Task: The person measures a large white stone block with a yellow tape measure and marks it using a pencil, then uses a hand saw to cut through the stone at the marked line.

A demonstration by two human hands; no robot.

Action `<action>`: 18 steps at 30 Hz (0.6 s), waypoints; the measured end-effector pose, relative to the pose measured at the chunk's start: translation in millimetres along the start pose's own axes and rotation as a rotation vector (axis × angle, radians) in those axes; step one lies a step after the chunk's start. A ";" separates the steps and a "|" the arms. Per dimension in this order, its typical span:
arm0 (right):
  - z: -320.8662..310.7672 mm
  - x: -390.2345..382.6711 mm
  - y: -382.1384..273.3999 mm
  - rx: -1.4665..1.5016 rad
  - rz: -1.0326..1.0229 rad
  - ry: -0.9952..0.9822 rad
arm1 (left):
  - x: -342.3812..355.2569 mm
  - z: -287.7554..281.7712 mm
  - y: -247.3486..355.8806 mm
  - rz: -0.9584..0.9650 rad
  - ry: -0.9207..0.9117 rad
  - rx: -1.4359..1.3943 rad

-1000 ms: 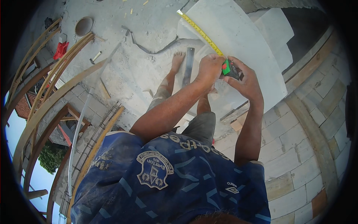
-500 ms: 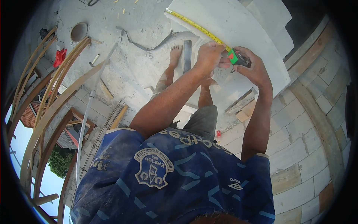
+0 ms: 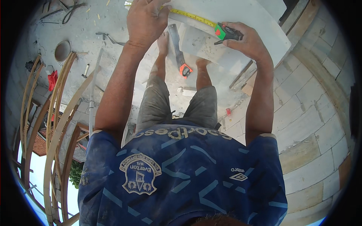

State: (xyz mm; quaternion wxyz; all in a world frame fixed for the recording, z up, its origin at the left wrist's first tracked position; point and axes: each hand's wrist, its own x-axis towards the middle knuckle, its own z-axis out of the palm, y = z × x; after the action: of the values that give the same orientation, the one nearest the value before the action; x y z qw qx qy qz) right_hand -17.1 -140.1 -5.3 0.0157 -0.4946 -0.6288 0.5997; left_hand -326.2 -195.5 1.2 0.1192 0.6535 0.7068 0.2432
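My right hand [image 3: 249,40] is closed round the green and black case of a tape measure [image 3: 226,32]. Its yellow blade [image 3: 192,16] runs out leftward across a pale, flat slab [image 3: 260,17]. Toward the blade's far end is my left hand [image 3: 146,23], thumb and fingers closed about the blade; the upper frame edge cuts off some fingertips. A short bit of blade shows beyond that hand. Below the slab, between my feet, lies a handsaw [image 3: 176,45] with an orange and black handle.
A pale block [image 3: 203,44] sits under the slab's near edge. Leftward are a round bucket [image 3: 62,51], a hammer [image 3: 86,70], a red object [image 3: 52,80] and curved wooden strips [image 3: 68,109]. A block wall [image 3: 301,124] curves along the right.
My left hand has moved left along the blade, away from the case. My right hand still holds the case. The view has shifted, and the saw's handle now shows.
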 end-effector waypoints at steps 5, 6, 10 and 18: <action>-3.1 -13.1 11.2 0.027 0.013 0.028 | 20.2 1.9 -6.6 0.256 -0.348 0.047; -3.7 -15.2 12.1 0.005 0.028 0.033 | 20.0 3.2 -6.5 0.258 -0.351 0.046; -8.1 -19.8 10.9 -0.010 0.083 -0.026 | 19.4 6.2 -12.2 0.288 -0.450 -0.014; -28.5 -28.8 17.0 -0.006 0.083 -0.003 | 33.8 9.7 -23.2 0.368 -0.524 -0.014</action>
State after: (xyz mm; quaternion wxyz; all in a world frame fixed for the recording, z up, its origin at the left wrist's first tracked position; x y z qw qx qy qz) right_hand 25.3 -141.0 6.2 -0.0115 -0.5191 -0.6097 0.5989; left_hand -345.5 -161.2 -13.6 0.2553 0.8100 0.5203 0.0890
